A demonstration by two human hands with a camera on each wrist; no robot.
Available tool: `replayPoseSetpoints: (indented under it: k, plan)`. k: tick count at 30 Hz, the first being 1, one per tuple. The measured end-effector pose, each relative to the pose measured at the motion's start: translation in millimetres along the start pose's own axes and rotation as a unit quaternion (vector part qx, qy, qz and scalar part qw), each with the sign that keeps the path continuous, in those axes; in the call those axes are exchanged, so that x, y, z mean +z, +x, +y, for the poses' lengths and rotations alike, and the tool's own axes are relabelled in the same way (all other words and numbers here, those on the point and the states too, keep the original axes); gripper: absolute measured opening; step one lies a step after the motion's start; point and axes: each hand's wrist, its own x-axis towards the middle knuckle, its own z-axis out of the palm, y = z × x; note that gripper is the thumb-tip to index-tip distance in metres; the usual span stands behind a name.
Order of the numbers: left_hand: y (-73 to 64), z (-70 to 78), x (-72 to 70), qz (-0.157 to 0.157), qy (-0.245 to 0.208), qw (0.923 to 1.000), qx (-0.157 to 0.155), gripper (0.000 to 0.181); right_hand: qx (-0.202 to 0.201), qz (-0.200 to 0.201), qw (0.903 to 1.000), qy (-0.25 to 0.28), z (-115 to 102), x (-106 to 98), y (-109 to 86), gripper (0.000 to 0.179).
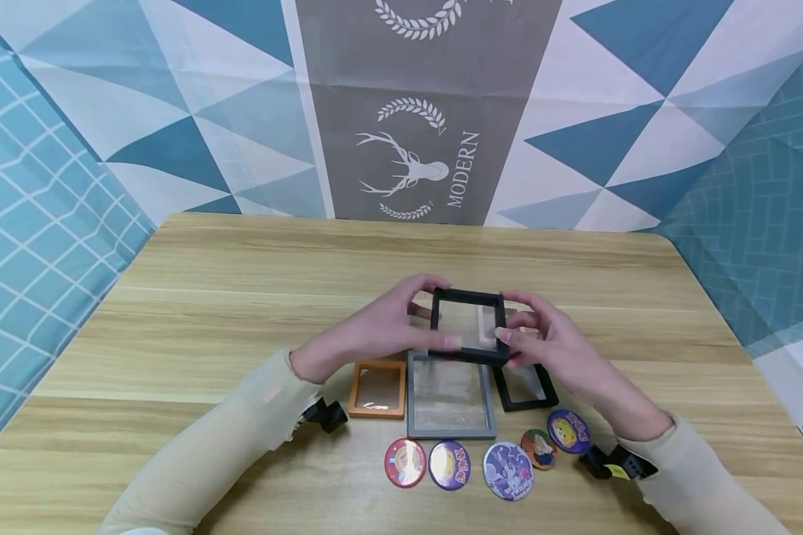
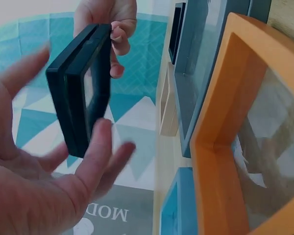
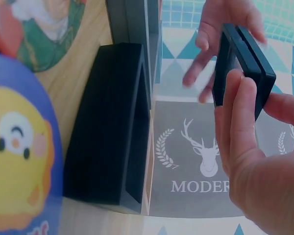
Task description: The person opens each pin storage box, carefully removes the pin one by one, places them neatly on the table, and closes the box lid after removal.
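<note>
A black display frame (image 1: 459, 319) with a clear film middle is held above the table, tilted. My right hand (image 1: 562, 345) pinches its right edge, thumb on the front and fingers behind. At its left side is my left hand (image 1: 391, 323), fingers and thumb spread around the edge; in the left wrist view they look apart from the frame. The left wrist view shows a narrow slot along the frame's side. Beneath it lie a grey frame (image 1: 451, 434), an orange frame (image 1: 378, 414) and a smaller black frame (image 1: 527, 406), partly hidden by the right hand.
Several round badges lie in front of the frames, among them a red one (image 1: 404, 462), a purple pony one (image 1: 508, 471) and a blue-rimmed one (image 1: 569, 431). A blue frame (image 2: 186, 205) and a beige frame (image 2: 169, 110) appear in the left wrist view. Patterned cloth hangs behind the table (image 1: 241, 282).
</note>
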Motion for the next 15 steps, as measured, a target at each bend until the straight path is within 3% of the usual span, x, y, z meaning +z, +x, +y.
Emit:
replayPoseSetpoints:
  k: [3, 8, 11, 15]
  plan:
    - [2.2, -1.1, -1.9, 0.023, -0.026, 0.9992, -0.018, 0.063, -0.007, 0.016, 0.9999, 0.001, -1.1, -0.8, -0.7, 0.067]
    - [3.2, -3.4, -3.2, 0.034, -0.047, 0.9979, -0.028, 0.058, -0.013, 0.025, 0.9994, -0.020, -0.7, -1.0, -0.5, 0.067]
    - [4.1, -4.3, -4.0, 0.049, -0.048, 0.9972, -0.030, 0.057, -0.009, 0.027, 0.9989, -0.037, 1.6, -0.8, 1.2, 0.065]
    - [6.8, -7.9, -7.0, 0.093, -0.019, 0.9946, -0.042, 0.056, -0.014, 0.027, 0.9955, -0.089, 4.2, -0.8, 2.9, 0.055]
